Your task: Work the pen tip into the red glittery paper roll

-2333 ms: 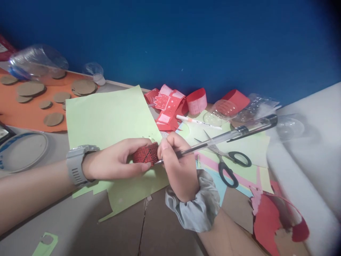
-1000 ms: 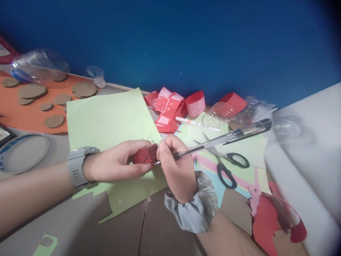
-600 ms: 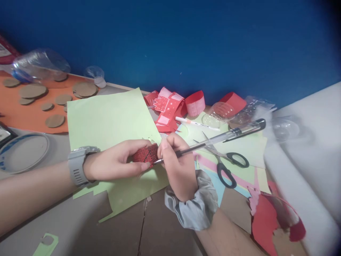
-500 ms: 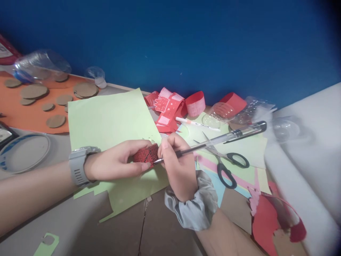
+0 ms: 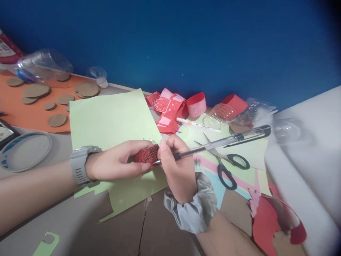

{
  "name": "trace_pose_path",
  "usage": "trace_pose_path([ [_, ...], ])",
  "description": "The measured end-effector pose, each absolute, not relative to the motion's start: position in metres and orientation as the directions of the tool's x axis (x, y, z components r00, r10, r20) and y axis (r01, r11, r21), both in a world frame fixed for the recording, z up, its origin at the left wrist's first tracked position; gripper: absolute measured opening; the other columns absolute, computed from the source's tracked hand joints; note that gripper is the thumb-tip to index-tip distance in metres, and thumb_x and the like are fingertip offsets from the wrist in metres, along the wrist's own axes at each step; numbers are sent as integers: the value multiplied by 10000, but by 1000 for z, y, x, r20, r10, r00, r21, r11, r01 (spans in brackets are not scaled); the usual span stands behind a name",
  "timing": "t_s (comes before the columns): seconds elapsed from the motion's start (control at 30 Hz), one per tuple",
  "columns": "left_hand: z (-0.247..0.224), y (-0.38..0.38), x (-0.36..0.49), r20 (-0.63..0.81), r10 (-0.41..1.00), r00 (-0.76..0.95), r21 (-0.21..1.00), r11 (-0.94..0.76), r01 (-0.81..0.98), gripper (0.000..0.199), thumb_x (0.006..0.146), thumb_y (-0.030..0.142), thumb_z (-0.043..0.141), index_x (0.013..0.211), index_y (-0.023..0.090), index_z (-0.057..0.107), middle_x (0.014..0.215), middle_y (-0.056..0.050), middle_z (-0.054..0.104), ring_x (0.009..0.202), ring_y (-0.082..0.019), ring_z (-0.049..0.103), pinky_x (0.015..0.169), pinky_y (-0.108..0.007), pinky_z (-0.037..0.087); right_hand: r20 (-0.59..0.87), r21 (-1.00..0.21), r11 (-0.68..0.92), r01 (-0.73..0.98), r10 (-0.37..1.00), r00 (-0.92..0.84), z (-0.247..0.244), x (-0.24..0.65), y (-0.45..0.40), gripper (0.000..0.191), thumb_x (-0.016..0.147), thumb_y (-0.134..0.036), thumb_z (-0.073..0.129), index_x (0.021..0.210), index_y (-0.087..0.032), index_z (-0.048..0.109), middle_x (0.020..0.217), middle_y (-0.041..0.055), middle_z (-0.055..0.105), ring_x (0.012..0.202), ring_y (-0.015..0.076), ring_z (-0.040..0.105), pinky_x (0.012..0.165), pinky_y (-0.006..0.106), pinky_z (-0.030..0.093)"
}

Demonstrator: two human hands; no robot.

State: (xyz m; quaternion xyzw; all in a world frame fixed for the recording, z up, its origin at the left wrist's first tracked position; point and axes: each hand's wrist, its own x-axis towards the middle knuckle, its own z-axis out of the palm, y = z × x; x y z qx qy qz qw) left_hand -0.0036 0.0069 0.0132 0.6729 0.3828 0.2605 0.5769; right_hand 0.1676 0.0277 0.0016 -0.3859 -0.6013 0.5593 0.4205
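Note:
Between the thumb and fingers of my left hand [image 5: 122,159] is a small red paper piece [image 5: 145,155] covered with black dots and crossing lines. It looks curved, like a roll or ring, and my fingers hide part of it. My right hand [image 5: 177,161] is closed round a clear-barrelled black pen [image 5: 213,144]. The pen's tip touches or nearly touches the red paper's lower right edge. Both hands are over a large light green paper sheet [image 5: 114,117]. To the right of my right hand lie black-handled scissors [image 5: 222,161], blades apart.
Red and pink paper pieces [image 5: 170,108] and a white marker [image 5: 198,125] lie behind my hands. Cardboard discs [image 5: 36,90] sit on orange paper at left, near a clear plastic bottle [image 5: 46,65] and a tape roll [image 5: 49,153]. Red paper scraps [image 5: 265,220] lie front right.
The back end of the pen has dipped slightly and shifted right. My left hand keeps the red paper in the same place, and the view has shifted a little.

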Motion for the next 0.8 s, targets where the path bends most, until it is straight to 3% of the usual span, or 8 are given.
trace_pose_path([
  [0.8,16,7,-2,-105,817,568,967,-49,250,72,874,206,526,840,155,487,712,9,512,609,-122,469,559,-212,420,50,-999,47,-16,942,-331,4,164,28,329,891,-221,474,614,-219,295,562,-71,277,521,84,286,496,232,281],
])
